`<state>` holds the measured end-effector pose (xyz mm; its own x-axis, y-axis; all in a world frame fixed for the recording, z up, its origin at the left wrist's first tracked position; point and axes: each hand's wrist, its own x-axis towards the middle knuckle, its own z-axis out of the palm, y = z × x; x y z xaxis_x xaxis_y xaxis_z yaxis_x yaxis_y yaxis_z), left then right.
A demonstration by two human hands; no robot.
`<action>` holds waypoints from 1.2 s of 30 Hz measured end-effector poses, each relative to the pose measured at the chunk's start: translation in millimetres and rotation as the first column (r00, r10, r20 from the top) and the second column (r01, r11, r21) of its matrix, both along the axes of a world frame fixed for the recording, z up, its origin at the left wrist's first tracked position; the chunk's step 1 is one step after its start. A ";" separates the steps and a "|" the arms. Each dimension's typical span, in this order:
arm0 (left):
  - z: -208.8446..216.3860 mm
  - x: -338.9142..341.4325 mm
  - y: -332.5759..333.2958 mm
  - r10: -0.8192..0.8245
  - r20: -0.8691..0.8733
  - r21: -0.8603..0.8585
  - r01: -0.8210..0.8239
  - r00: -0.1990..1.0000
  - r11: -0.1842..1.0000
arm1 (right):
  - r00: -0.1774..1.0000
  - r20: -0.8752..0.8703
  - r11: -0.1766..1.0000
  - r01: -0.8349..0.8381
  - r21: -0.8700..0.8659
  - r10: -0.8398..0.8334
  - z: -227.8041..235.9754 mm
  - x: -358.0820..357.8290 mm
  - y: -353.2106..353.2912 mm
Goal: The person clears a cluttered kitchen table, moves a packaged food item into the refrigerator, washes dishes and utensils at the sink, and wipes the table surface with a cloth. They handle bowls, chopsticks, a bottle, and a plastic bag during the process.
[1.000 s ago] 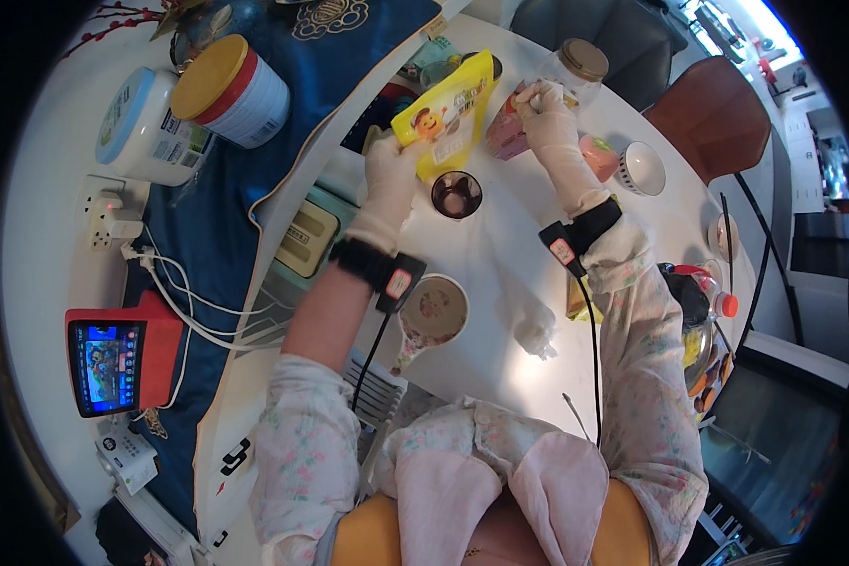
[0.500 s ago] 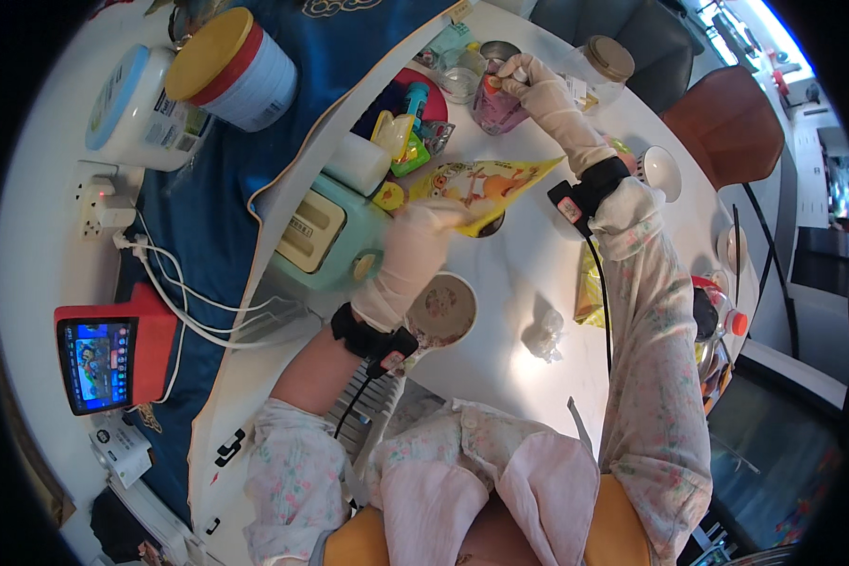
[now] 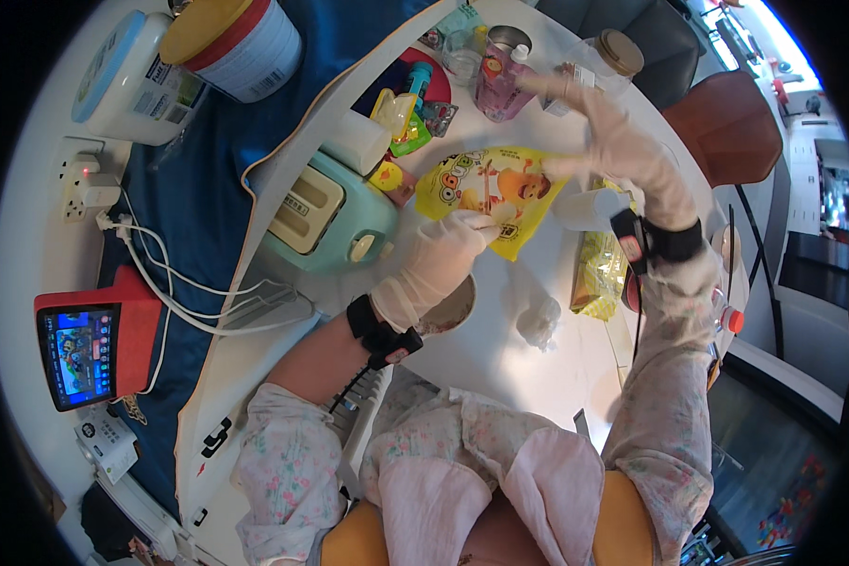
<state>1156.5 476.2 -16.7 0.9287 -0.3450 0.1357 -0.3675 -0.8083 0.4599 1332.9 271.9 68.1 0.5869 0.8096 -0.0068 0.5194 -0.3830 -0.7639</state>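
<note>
My left hand [image 3: 441,262], in a white glove with a black wrist strap, pinches the near edge of a yellow snack bag [image 3: 486,184] with cartoon pictures, which lies over the white table [image 3: 500,363]. My right hand [image 3: 613,137], also gloved, hovers spread and empty above the bag's right corner. Its fingertips point toward a pink bottle [image 3: 495,80], and its thumb is close to the bag's edge. A round cup [image 3: 455,307] sits partly hidden under my left wrist.
A mint toaster [image 3: 325,212] stands left of the bag on a blue cloth, with small colourful packets [image 3: 407,113] behind it. Nearby are a brown-lidded jar [image 3: 618,52], a yellow-green packet [image 3: 599,274], a crumpled tissue [image 3: 541,321], a yellow-lidded tub [image 3: 231,38], a power strip [image 3: 85,184] and a red screen device [image 3: 85,344].
The yellow bag went from upright at the back of the table to lying down near the toaster. My right hand drew back from the bottles and opened above the bag.
</note>
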 end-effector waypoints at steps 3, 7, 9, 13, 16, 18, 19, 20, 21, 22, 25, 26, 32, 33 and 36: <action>-1.0 1.2 1.1 0.029 -0.016 -0.064 -0.030 0.999 0.998 | 0.965 0.196 0.943 -0.105 -0.316 0.173 1.5 -34.6 -8.5; -3.8 4.1 5.0 0.116 -0.055 -0.145 -0.123 0.992 0.982 | 0.868 0.445 0.920 -0.035 -0.392 0.222 -36.7 -40.5 -1.1; -4.2 6.2 6.6 0.225 -0.026 -0.254 -0.224 0.974 0.941 | 0.853 0.506 0.978 -0.027 -0.209 0.131 -47.6 -33.0 -2.1; 0.5 9.6 13.3 0.416 0.109 -0.400 -0.344 0.903 0.850 | 0.810 0.586 0.955 0.193 -0.228 -0.024 -44.7 -21.1 -4.2; 9.0 5.2 26.8 0.468 0.009 -0.428 -0.420 0.883 0.800 | 0.801 0.560 0.941 0.321 -0.104 -0.211 -37.9 -19.3 -2.1; 15.8 -1.8 35.0 0.449 0.030 -0.398 -0.401 0.893 0.825 | 0.790 0.551 0.920 0.380 -0.095 -0.270 -38.7 -16.9 2.2; 19.4 -6.4 38.7 0.445 0.032 -0.378 -0.402 0.895 0.834 | 0.769 0.585 0.898 0.413 -0.150 -0.257 -41.0 -14.4 5.0; 22.8 -10.7 42.3 0.446 0.024 -0.393 -0.402 0.895 0.827 | 0.731 0.632 0.872 0.456 -0.176 -0.255 -43.7 -11.1 7.7; 26.2 -15.7 45.5 0.447 0.006 -0.399 -0.408 0.895 0.821 | 0.731 0.635 0.856 0.474 -0.209 -0.249 -47.0 -6.9 10.5; 29.2 -20.2 48.6 0.446 0.005 -0.410 -0.405 0.895 0.817 | 0.712 0.653 0.838 0.500 -0.216 -0.256 -50.7 -2.4 14.1; 35.9 -34.4 58.8 0.480 0.069 -0.370 -0.425 0.874 0.826 | 0.651 0.690 0.817 0.557 -0.150 -0.317 -58.5 9.2 24.4; 36.7 -38.4 62.3 0.496 0.072 -0.380 -0.436 0.865 0.816 | 0.629 0.697 0.814 0.570 -0.113 -0.343 -60.2 11.6 28.9; 32.6 -54.4 81.9 0.573 0.158 -0.371 -0.490 0.804 0.789 | 0.614 0.646 0.702 0.692 -0.166 -0.453 -68.6 21.6 64.0; 32.0 -56.0 84.4 0.575 0.170 -0.366 -0.490 0.800 0.791 | 0.622 0.629 0.685 0.704 -0.187 -0.467 -69.9 23.6 68.9; 31.5 -59.8 89.2 0.573 0.185 -0.373 -0.482 0.798 0.793 | 0.616 0.609 0.671 0.720 -0.176 -0.500 -67.8 27.2 80.1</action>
<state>1096.6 565.4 14.8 0.8589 0.2869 0.4242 -0.0695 -0.7553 0.6516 1360.1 352.0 0.4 0.9463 0.2464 0.2092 0.2891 -0.9346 -0.2071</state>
